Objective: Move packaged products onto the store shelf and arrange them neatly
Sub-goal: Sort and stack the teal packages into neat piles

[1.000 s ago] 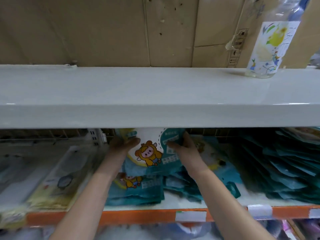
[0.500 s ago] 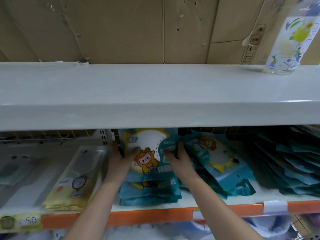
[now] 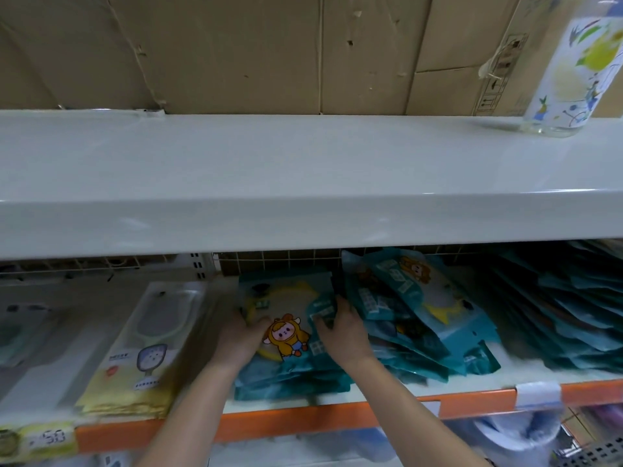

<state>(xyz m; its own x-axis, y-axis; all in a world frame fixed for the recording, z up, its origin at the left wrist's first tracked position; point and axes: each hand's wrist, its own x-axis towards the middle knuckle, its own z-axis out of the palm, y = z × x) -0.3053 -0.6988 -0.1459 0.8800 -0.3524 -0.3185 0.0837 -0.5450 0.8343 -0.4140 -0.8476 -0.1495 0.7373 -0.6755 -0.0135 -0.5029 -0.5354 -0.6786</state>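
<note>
On the lower shelf (image 3: pixel 337 404), under the broad white upper shelf (image 3: pixel 303 170), both hands rest on the top teal packet (image 3: pixel 286 318), the one with a yellow cartoon figure. The left hand (image 3: pixel 241 335) lies on its left edge, fingers curled over the margin and thumb on the face; the right hand (image 3: pixel 340 332) presses the right side, fingers bent onto the printed panel. Each grip is narrow and holds that packet. Half a second ago the packet stood tilted up toward the camera; now it lies flatter on the teal pile (image 3: pixel 290 379) beneath it, and the hands have gone further back and lower with it. The view has also swung, so the printed bottle (image 3: pixel 569 72) on the upper shelf sits further right.

The pile's front edge stops just behind the orange shelf rail (image 3: pixel 286 424), with a strip of bare shelf between. To the right, a slanted stack of teal packets (image 3: pixel 414 308) touches or nearly touches the right hand; I cannot tell which. To the left, a pale yellow pack (image 3: pixel 141 358) lies just beside the pile, with a narrow gap. Behind, a wire grid (image 3: pixel 279 259) closes the back. Headroom under the upper shelf is slim.
</note>
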